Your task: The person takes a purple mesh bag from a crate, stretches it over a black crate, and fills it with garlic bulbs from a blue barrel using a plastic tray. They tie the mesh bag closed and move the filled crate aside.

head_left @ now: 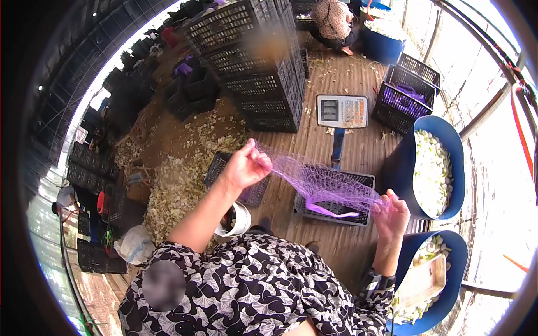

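A purple mesh bag is stretched between my two hands in front of my body. My left hand pinches one end, higher up in the view. The other end, lower on the right, is gripped in the fingers of my right hand. Below the mesh is a black plastic crate, standing at the foot of a digital weighing scale. Inside the crate a purple band shows, which may be part of the bag; the mesh covers some of the crate.
On the right stand blue tubs of pale bulb-like produce, one with a shallow tray on top. Stacked black crates rise ahead. Peelings litter the floor at left, near a white bucket. Another person crouches at the back.
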`<move>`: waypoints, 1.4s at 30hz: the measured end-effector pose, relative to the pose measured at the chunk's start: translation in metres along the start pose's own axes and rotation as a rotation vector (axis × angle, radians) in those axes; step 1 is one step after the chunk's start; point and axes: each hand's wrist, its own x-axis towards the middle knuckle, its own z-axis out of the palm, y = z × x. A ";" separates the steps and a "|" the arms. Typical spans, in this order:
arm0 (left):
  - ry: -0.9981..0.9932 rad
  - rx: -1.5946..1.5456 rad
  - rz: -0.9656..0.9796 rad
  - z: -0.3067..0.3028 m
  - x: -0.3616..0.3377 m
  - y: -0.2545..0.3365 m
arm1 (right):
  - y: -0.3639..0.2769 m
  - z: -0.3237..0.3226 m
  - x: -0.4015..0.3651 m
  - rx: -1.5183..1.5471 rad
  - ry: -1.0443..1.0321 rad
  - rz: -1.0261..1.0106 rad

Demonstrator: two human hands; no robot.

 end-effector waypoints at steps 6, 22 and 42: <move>0.100 0.243 -0.034 0.016 0.009 0.017 | 0.002 0.018 -0.024 -1.313 -0.126 -0.212; -0.106 0.327 -0.196 0.027 0.002 0.003 | -0.034 -0.034 -0.003 0.213 0.201 -0.019; 0.218 0.570 0.157 -0.001 0.025 0.024 | -0.038 -0.062 -0.012 -1.259 0.674 -0.264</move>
